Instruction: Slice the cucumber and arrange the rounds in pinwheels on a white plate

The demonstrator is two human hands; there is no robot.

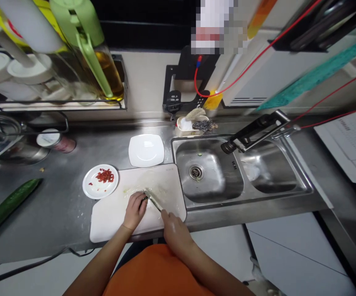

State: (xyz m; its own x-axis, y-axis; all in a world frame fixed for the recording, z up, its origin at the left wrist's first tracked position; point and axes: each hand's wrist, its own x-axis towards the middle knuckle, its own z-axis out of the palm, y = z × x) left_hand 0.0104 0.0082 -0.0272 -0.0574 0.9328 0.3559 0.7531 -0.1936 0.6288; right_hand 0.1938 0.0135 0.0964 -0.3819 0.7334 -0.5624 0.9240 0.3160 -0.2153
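Observation:
A white cutting board (113, 218) lies on the steel counter. Over its middle, my right hand (176, 230) is closed round the handle of a knife (153, 200), whose blade points up and left. The blade meets a small dark green piece at the fingertips of my left hand (135, 210), which presses it on the board with bent fingers. Wet smears and pale bits show around the blade. Touching the board's upper left corner is a round white plate (93, 190) with chopped red pieces (105, 176). A bare square white plate (146, 150) sits behind the board.
A cucumber (10, 205) lies at the far left, near a can (56, 140). To the right is a double sink (210, 172) with a black faucet (245, 131). An oil bottle (104, 70) stands on the rack above. A cable runs along the counter's front edge.

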